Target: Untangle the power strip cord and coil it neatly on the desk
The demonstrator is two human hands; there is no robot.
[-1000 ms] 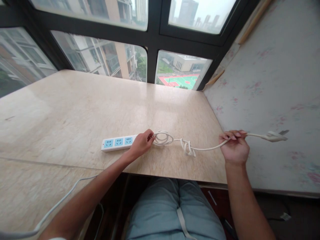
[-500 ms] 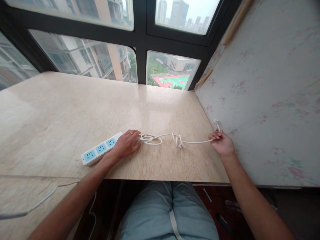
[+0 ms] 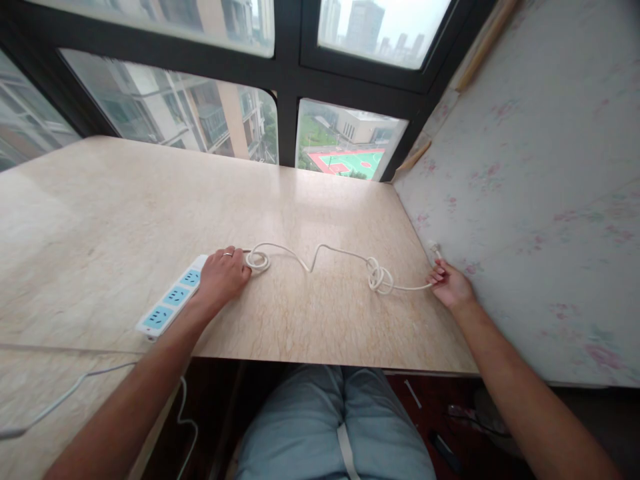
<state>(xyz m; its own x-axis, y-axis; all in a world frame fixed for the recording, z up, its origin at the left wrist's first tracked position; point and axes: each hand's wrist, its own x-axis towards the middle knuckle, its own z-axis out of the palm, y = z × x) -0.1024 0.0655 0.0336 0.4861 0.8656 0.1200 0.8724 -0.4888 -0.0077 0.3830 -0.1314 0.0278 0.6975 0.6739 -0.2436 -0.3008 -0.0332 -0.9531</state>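
Note:
The white power strip (image 3: 175, 297) with blue sockets lies slantwise on the marble-patterned sill. My left hand (image 3: 223, 277) is closed over its far end, and the fingers hide the point where the cord comes out. A white cord (image 3: 340, 249) runs from there across the sill, with a small loop by my left fingers and a loose tangle (image 3: 380, 276) towards the right. My right hand (image 3: 450, 283) pinches this cord just below the plug (image 3: 435, 249), which sticks up beyond the fingers near the wall.
The sill (image 3: 300, 320) ends at a front edge above my legs. A dark window frame (image 3: 287, 87) borders the back, and a flowered wall (image 3: 540, 233) rises at the right. Another thin white cable (image 3: 75, 387) lies at the lower left and hangs over the edge.
My left hand has moved left with the power strip, which has turned steeper. The middle of the cord is more spread out, and its tangle has shifted right. My right hand keeps its pinch.

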